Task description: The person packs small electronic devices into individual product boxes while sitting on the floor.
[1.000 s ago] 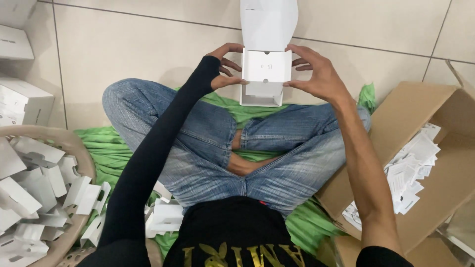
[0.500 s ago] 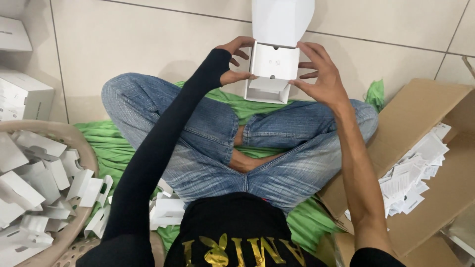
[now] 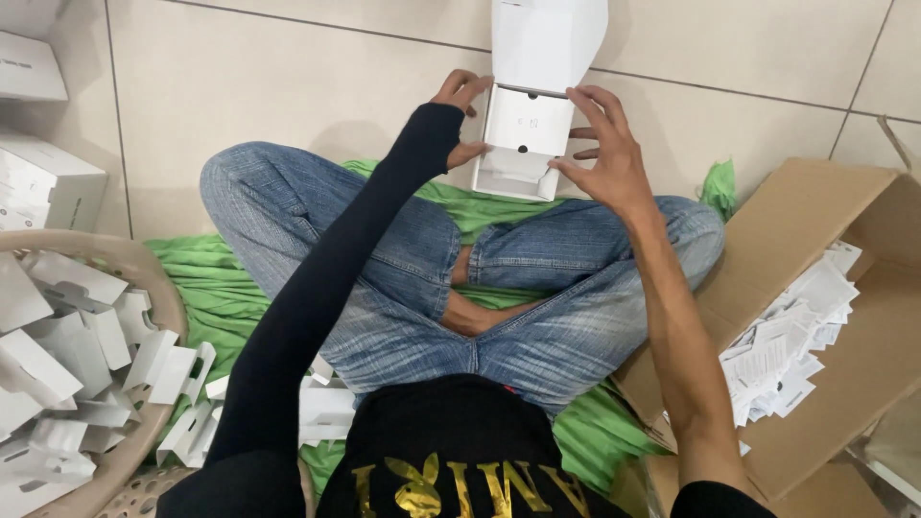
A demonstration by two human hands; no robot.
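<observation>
A small white cardboard box (image 3: 523, 134) with its long lid flap (image 3: 547, 38) standing open is held over my crossed legs in blue jeans. My left hand (image 3: 460, 120), in a black sleeve, grips the box's left side. My right hand (image 3: 604, 158) holds the right side, fingers spread along its edge. A white insert with small holes sits inside the box.
A woven basket (image 3: 153, 288) at lower left holds several white folded cardboard pieces. White boxes (image 3: 43, 177) stack at the far left. A brown carton (image 3: 815, 221) with white paper slips lies at right. Green cloth (image 3: 225, 297) covers the tiled floor under me.
The box has been kept between both hands and the view has shifted slightly. The fingers of my right hand have moved along the box's right edge.
</observation>
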